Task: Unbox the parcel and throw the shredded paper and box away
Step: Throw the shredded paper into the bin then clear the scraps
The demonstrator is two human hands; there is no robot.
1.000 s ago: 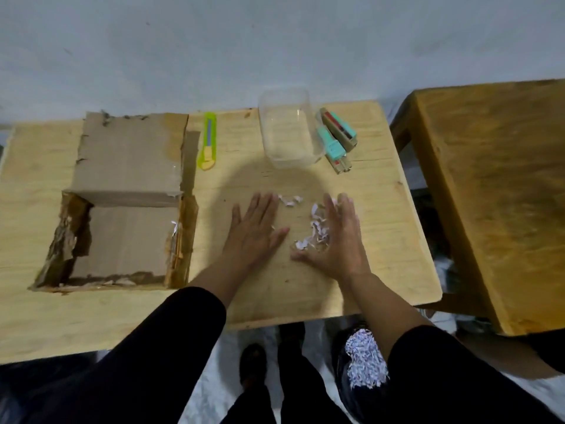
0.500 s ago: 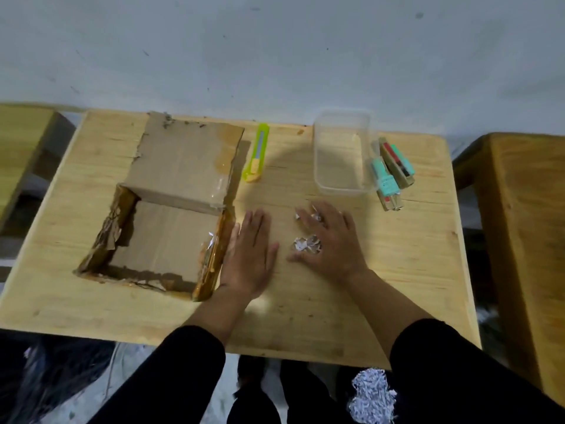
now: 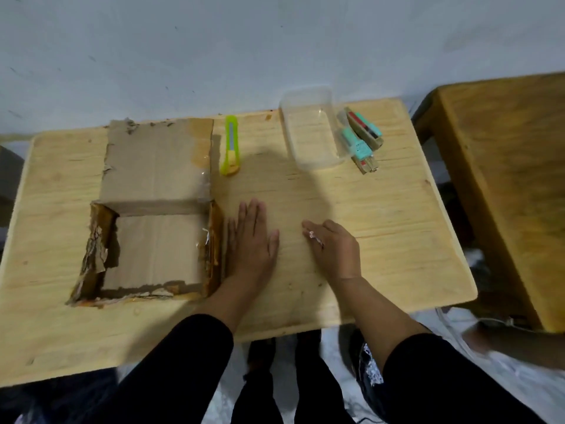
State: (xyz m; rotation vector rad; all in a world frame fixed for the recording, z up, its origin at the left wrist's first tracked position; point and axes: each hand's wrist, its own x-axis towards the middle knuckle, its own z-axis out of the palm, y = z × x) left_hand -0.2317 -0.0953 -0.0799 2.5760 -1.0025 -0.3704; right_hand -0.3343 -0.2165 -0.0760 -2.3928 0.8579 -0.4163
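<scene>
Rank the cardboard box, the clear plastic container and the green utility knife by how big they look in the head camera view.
1. Cardboard box, easily the largest.
2. Clear plastic container.
3. Green utility knife, smallest.
The box lies nearer the camera, but the gap is too wide to change the order.

One open brown cardboard box (image 3: 153,240), one lime-green plastic utility knife (image 3: 230,145), one clear rectangular plastic tub (image 3: 308,127), two mint-green staplers (image 3: 362,136), two bare hands (image 3: 253,240).

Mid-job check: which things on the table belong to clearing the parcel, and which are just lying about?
Job:
- opened cardboard box, looks empty
- shredded paper bits under the right hand
- left hand, flat on the table beside the box

Lying about:
- green utility knife
- clear plastic container
- small teal packets
- second wooden table
</scene>
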